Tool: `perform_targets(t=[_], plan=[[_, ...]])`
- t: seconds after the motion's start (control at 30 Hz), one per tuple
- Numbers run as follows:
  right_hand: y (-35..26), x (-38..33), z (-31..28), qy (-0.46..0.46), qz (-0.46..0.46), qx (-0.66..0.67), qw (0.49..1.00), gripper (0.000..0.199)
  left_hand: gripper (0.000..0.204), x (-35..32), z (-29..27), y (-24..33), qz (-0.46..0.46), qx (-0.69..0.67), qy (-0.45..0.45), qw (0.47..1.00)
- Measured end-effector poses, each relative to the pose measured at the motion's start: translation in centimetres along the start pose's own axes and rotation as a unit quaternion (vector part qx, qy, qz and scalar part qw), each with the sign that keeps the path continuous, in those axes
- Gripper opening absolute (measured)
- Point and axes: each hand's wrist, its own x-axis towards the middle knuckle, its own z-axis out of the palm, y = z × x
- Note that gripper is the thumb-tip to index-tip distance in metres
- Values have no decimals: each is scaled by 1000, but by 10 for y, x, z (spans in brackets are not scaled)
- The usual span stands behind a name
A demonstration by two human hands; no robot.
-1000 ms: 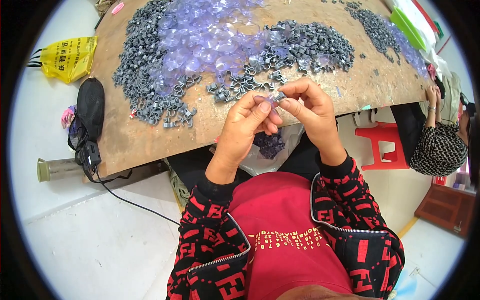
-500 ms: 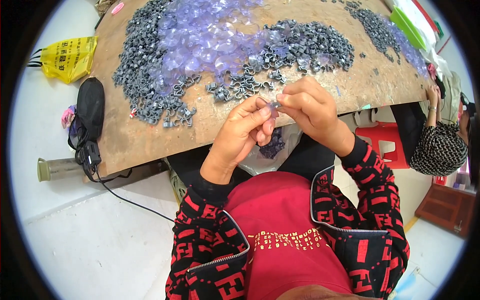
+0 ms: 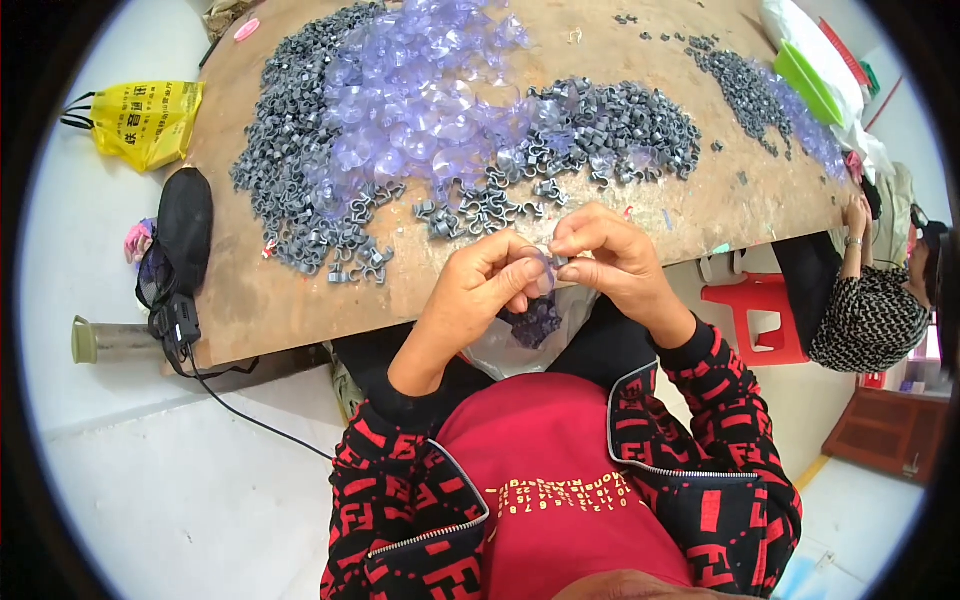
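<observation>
Over the near edge of the table, my two hands meet fingertip to fingertip. Between the thumb and fingers of my left hand (image 3: 482, 288) is a clear, purple-tinted suction cup (image 3: 546, 280). My right hand (image 3: 622, 268) pinches a small grey clip (image 3: 560, 261) against the cup's upper side; whether the two are joined I cannot tell. Just beyond my hands lie loose grey plastic clips (image 3: 487, 212) and a broad heap of clear suction cups (image 3: 400, 110). Below my hands, a translucent plastic bag (image 3: 575, 312) in my lap holds dark purple-grey pieces (image 3: 537, 324).
More grey clips (image 3: 275, 150) bank the heap's left side. At the table's (image 3: 330, 318) left edge are a black case (image 3: 185, 225) and a cable; a yellow bag (image 3: 150, 125) sits beyond. On the right are a green basin (image 3: 806, 85), a red stool (image 3: 760, 315) and another person (image 3: 870, 315).
Both hands sit slightly lower in the picture, over the bag. The suction cup's round disc now shows between my fingers. The whole table view has shifted a little downward.
</observation>
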Motion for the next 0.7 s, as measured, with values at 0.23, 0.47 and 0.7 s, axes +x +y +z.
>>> perform_targets(t=[0.23,0.47,0.7], plan=[[-4,3,5,0,-79,-198,977,22,24,-5,6,-17,-77,-133,-20,988],[-8,-3,8,-10,-39,-224,974,20,25,-4,0,-14,-78,-175,-47,980],[2,-20,42,162,135,150,966,10,15,-2,5,-7,258,367,87,890]])
